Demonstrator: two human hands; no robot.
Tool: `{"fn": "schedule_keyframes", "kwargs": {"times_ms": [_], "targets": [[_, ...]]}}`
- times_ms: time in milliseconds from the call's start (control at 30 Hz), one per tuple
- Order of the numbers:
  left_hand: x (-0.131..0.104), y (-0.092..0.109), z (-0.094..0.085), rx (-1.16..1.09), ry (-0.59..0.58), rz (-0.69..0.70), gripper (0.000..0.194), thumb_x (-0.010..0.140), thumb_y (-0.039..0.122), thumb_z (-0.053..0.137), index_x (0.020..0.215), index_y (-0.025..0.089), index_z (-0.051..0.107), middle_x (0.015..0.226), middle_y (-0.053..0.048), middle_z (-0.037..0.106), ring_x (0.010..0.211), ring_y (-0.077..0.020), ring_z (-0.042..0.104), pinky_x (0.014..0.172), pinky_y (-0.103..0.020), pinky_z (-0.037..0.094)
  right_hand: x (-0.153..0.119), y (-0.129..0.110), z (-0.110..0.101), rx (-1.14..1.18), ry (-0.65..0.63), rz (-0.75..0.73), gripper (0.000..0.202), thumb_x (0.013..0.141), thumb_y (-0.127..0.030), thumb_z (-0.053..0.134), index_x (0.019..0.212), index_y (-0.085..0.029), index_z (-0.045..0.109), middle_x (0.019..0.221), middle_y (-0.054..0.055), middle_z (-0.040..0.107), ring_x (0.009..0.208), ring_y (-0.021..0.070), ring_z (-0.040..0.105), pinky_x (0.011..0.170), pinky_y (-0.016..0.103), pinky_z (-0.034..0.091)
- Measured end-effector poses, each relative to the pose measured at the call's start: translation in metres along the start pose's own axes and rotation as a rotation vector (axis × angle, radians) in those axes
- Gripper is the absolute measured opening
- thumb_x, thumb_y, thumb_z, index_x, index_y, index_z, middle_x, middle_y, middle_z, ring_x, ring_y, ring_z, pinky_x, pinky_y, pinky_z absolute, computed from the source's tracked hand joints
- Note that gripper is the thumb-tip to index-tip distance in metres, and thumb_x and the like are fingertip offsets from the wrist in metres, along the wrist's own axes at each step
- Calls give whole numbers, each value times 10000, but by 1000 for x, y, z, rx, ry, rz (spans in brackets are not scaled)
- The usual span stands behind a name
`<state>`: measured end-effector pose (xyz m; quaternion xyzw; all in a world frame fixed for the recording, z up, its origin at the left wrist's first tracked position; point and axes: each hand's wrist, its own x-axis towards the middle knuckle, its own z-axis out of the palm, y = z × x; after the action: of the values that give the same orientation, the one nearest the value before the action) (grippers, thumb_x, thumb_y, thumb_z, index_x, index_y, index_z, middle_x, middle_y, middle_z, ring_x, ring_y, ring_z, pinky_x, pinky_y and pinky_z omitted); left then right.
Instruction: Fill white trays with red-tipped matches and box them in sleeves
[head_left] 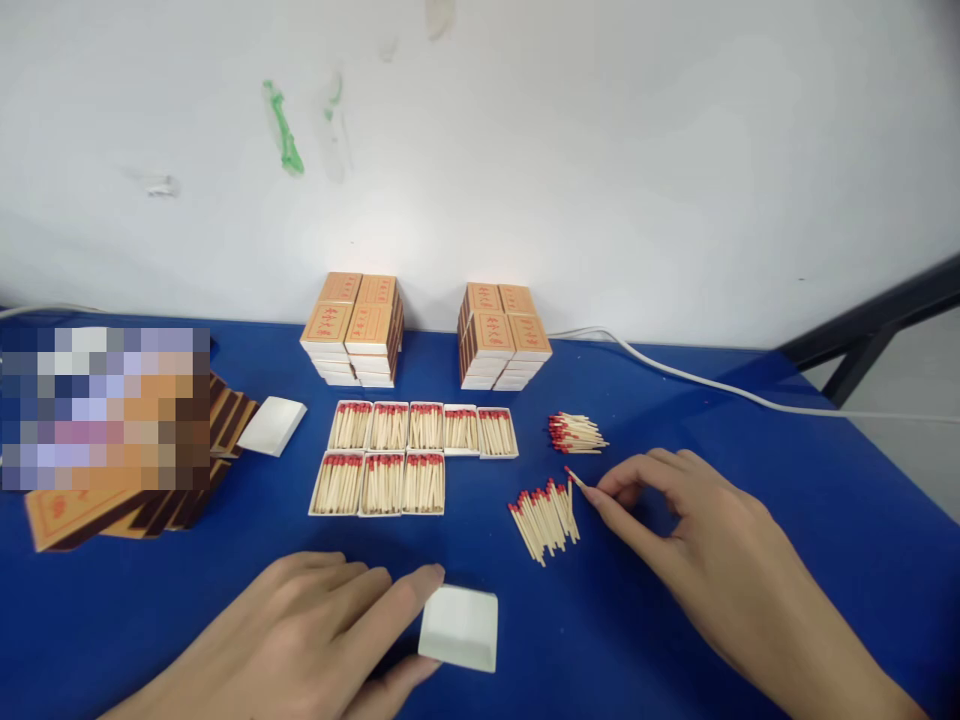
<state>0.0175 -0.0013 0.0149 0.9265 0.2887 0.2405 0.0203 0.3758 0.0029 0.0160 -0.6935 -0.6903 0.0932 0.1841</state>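
Observation:
An empty white matchbox tray (459, 628) lies near the front edge of the view, its left side held between the index finger and thumb of my left hand (330, 630). My right hand (675, 540) pinches a single red-tipped match (576, 478) by its plain end. That match is just above the right end of a loose row of matches (544, 520). Behind it lies a smaller pile of matches (576, 433). Left of the piles, trays filled with matches (424, 483) stand side by side in two rows, red heads toward the wall.
Two stacks of orange matchboxes (351, 325) (504, 325) stand near the wall. A white tray (273, 426) lies left, beside a heap of matchbox sleeves (180, 505), partly pixelated. A white cable (697, 383) runs along the back right of the blue table (645, 660). A dark metal bar is at far right.

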Motion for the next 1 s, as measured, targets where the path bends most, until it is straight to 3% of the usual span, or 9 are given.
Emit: {"fn": "schedule_keyframes", "kwargs": {"times_ms": [133,400,533,633,733,900,1000], "targets": [[0,-1,1,-9,-24,-5,401,1337,388,341,1389,194,688,908,52,865,675,-151,847,609,-383,637,-1,-7,-3,66,-52,8,707,1074,-967,545,893,-341,819,883,35,778,790,268,724,624,394,542],[1,2,0,0,-19,-3,396,1339,387,340,1373,200,686,886,68,856,668,-141,847,600,-381,636,-3,-7,-5,148,-101,-33,530,1146,-797,624,962,-350,841,943,2,792,763,216,703,653,368,543],[0,1,1,-3,-27,-2,400,1338,389,344,1395,196,690,900,62,859,688,-146,853,622,-381,639,-1,-2,-3,123,-1,-56,443,1148,-742,659,1029,-365,858,922,5,782,789,237,697,667,380,532],[-2,1,2,6,-21,0,404,1338,386,341,1393,191,690,890,57,856,676,-150,845,615,-383,628,3,3,2,42,105,-64,394,1173,-695,625,1201,-386,868,958,14,786,824,258,684,676,392,516],[-3,0,1,-6,-22,1,408,1339,379,332,1379,191,692,877,59,847,656,-144,830,609,-373,620,5,7,7,-24,130,-78,407,1206,-669,572,1301,-400,861,992,23,787,891,276,699,702,400,526],[-1,1,-1,7,-20,-1,407,1338,381,329,1371,193,689,871,66,844,647,-139,826,611,-373,628,5,8,10,-42,137,-121,426,1221,-677,548,1298,-397,860,981,24,772,933,286,701,724,405,541],[-1,1,0,15,-26,-1,409,1338,378,325,1372,192,687,886,58,850,662,-144,835,608,-381,634,4,8,10,-30,145,-124,475,1218,-717,539,1188,-369,860,992,30,771,939,283,701,739,409,542]]}}
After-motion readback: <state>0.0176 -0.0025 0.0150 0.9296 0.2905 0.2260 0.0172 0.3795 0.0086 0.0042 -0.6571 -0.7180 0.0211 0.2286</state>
